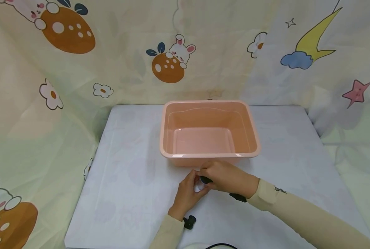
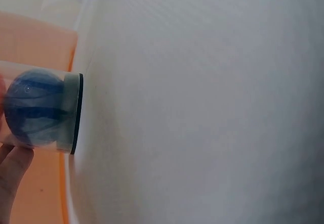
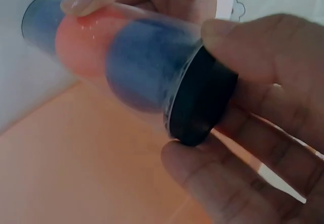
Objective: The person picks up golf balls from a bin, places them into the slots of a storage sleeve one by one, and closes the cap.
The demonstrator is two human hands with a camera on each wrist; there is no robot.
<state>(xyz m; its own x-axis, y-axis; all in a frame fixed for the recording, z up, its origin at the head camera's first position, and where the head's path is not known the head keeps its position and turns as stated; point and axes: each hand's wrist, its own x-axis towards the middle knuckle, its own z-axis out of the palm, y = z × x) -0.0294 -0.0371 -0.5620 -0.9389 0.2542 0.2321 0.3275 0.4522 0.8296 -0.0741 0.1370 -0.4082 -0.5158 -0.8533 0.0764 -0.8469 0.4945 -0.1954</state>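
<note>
A clear plastic tube holds a coral ball between blue balls, with one blue ball right beside the black cap. My left hand grips the tube round its middle, its thumb on the plastic over the coral ball. At the capped end, my right hand holds the cap between thumb and fingers. In the left wrist view, the tube's other end has a dark rim, and another blue ball lies behind it. Both hands are just in front of the pink tub.
The pink plastic tub stands on the white-covered table with nothing seen inside. A printed cloth hangs behind and at the sides. A black cable curves at the table's front edge.
</note>
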